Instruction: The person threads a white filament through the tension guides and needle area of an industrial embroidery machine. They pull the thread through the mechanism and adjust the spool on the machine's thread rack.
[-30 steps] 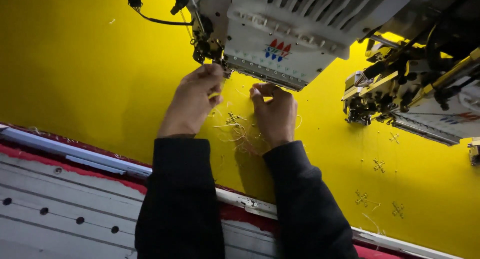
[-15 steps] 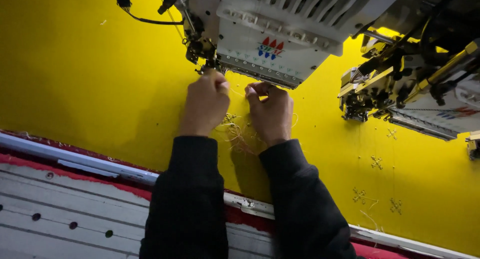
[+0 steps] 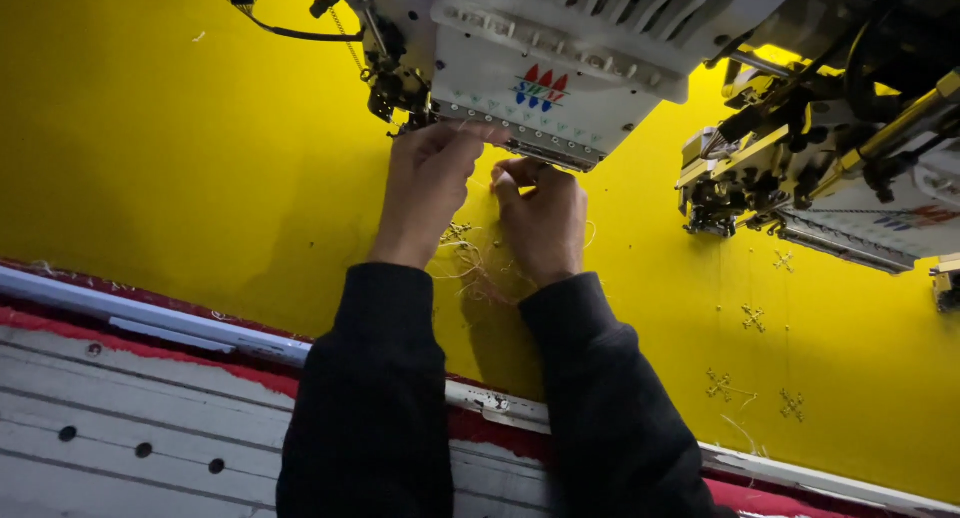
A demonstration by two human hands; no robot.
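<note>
Two hands in black sleeves reach up from the bottom centre of the frame to the underside of a white embroidery machine head (image 3: 560,73) at the top centre. The left hand (image 3: 428,183) is curled narrow, its fingertips pressed up against the needle area at the lower left edge of the head; whether it pinches anything cannot be told. The right hand (image 3: 545,218), just beside it, is bent into a loose fist with fingertips under the head's lower rim; a fine pale thread loops beside it, but a grip on it cannot be made out. Beneath both wrists lies a tangle of loose threads (image 3: 470,268) on the yellow fabric (image 3: 180,148), which fills most of the frame. Small stitched cross motifs (image 3: 753,318) dot the fabric at lower right. A second machine head (image 3: 820,168) sits at the upper right. A metal frame rail (image 3: 150,318) edged in red runs across the lower left.
</note>
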